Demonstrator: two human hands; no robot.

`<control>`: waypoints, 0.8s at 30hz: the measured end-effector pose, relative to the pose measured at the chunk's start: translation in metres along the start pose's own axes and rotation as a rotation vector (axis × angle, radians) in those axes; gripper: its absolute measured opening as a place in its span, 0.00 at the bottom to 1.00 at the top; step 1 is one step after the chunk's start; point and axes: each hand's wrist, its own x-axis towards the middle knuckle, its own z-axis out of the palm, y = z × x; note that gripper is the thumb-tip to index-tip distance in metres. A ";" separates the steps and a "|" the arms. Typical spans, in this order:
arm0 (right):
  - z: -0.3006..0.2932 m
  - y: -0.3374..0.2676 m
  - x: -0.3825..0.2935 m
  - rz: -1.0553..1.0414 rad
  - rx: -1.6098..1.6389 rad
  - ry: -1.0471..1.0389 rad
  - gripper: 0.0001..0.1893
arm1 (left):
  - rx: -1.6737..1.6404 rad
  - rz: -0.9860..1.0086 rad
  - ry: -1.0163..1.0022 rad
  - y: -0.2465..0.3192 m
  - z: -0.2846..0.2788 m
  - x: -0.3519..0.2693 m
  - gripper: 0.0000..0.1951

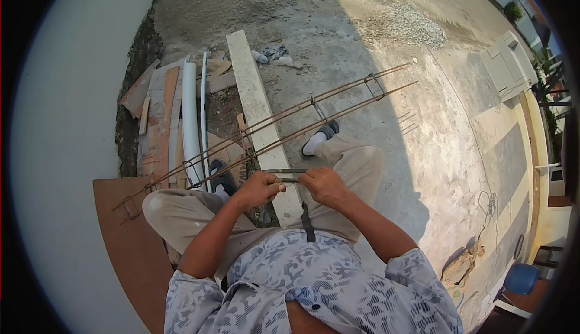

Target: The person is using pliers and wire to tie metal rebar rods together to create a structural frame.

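My left hand (259,191) and my right hand (324,187) meet in front of my lap. Between them run the dark handles of a hand tool (286,171), which looks like pincers. My right fingers close round one end of it. At the other end my left fingers are curled, thumb against forefinger; the tool's head is hidden. Just beyond my hands a long rebar cage (312,101) slants across my feet, its rusty bars joined by square stirrups. It passes over a pale beam (247,71), and its near left end reaches past my knee.
Left of the beam lie a white plastic pipe (189,102) and old boards (156,121). A brown panel (129,243) is beside my left leg, along a white wall (68,121). Sand (204,3) and gravel (414,23) lie ahead; a crumpled sack (464,263) is at right.
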 end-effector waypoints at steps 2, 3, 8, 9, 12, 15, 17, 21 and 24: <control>-0.004 -0.002 -0.012 0.035 0.049 0.037 0.06 | -0.038 0.017 -0.063 -0.001 0.001 0.001 0.12; -0.007 -0.004 -0.014 0.049 0.112 0.060 0.07 | -0.092 0.023 -0.106 -0.002 0.003 0.002 0.11; -0.043 -0.009 -0.020 0.310 0.282 -0.109 0.07 | -0.036 0.189 -0.161 0.009 0.016 0.009 0.11; -0.047 -0.008 -0.019 0.323 0.201 -0.195 0.07 | 0.095 0.204 -0.137 0.016 0.019 0.013 0.11; -0.041 -0.019 -0.020 0.261 0.293 -0.031 0.06 | 0.373 0.293 -0.086 0.040 0.029 0.019 0.11; -0.026 0.000 -0.020 0.308 0.345 0.145 0.06 | 0.358 0.222 -0.021 0.061 0.026 0.031 0.13; -0.020 0.024 -0.020 0.498 0.482 0.258 0.07 | 0.189 0.276 0.177 0.059 0.023 0.058 0.15; 0.001 0.088 -0.022 0.933 0.851 0.561 0.09 | 0.301 0.232 0.445 0.064 0.011 0.127 0.20; 0.015 0.098 -0.008 0.980 0.990 0.662 0.08 | 0.486 0.222 0.493 0.057 0.017 0.186 0.21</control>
